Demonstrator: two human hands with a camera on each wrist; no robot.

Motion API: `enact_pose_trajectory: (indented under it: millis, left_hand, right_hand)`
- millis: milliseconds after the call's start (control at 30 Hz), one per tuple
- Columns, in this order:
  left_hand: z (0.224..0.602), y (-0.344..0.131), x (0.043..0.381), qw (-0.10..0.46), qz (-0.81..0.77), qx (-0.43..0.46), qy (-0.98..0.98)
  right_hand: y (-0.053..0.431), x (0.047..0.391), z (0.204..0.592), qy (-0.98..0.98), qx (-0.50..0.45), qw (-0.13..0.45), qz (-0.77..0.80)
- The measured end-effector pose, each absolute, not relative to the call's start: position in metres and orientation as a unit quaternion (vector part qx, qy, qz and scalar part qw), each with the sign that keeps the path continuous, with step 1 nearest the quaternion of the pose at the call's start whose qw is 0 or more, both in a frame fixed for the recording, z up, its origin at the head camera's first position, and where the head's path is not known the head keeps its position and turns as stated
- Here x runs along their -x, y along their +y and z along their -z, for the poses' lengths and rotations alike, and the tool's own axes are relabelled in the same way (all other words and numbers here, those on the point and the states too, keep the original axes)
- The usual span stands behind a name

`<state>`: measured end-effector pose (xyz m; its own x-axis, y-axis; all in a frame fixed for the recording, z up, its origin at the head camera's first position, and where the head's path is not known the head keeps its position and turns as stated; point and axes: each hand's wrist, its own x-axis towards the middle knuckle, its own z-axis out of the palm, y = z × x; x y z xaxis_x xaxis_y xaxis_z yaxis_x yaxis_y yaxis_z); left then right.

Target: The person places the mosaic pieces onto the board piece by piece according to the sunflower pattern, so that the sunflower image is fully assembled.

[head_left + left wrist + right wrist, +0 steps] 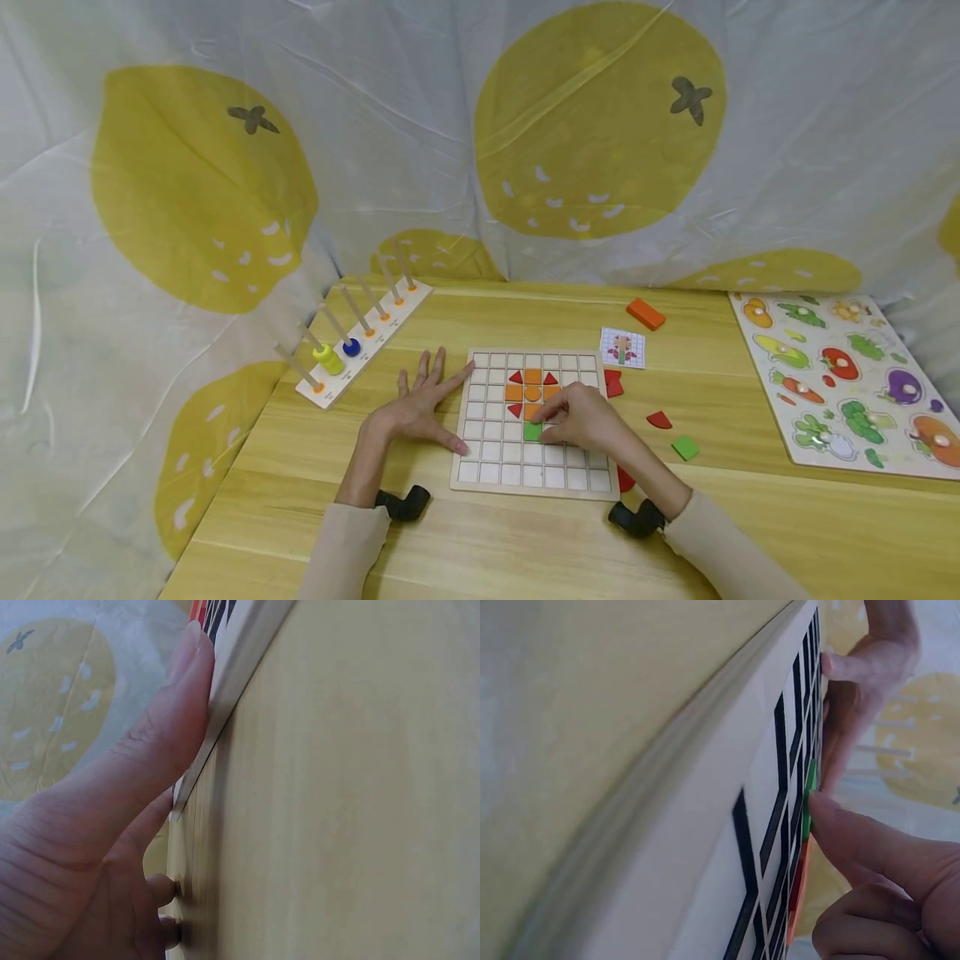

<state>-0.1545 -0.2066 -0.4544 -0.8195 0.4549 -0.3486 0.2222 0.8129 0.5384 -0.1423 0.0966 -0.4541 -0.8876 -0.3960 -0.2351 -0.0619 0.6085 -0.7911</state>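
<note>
A wooden grid board (480, 487) with white cells lies on the table. Orange squares (532, 377) and red wedge pieces (515, 410) surround an orange circle (532, 393) on it. Just below them is a green square tile (532, 432), also visible edge-on as a green tile (809, 796) in the right wrist view. My right hand (583, 419) pinches this tile at the board with thumb and index finger. My left hand (420, 403) spreads its fingers along the board's left side, thumb and index finger touching the frame.
Right of the board lie a red wedge (659, 420), a green square (684, 447) and other red pieces (613, 383). Behind them are a pattern card (622, 347) and an orange block (646, 313). A vegetable puzzle (813, 398) lies far right; a peg stand (326, 396) with rings stands left.
</note>
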Motion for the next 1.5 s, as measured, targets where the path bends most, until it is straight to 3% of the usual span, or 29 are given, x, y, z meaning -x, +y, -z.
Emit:
enact_pose_trajectory:
  millis: [300,700,1067,1233,1500]
  left_hand:
    - [0.454,-0.205,0.155,0.238,-0.242,-0.184,0.922]
    - [0.453,-0.207,0.155,0.235,-0.241,-0.186,0.923]
    - [0.454,-0.207,0.155,0.236,-0.239,-0.187,0.923]
    - [0.454,-0.207,0.156,0.236,-0.242,-0.186,0.923]
    - [0.454,-0.206,0.156,0.237,-0.234,-0.184,0.925]
  right_hand:
    - [0.112,0.139,0.456,0.851,0.145,0.202,0.463]
    - [0.212,0.129,0.447,0.865,0.13,0.187,0.448]
    - [0.285,0.128,0.452,0.834,0.163,0.258,0.46]
    - [0.293,0.13,0.458,0.814,0.179,0.287,0.472]
    - [0.284,0.131,0.461,0.836,0.154,0.261,0.457]
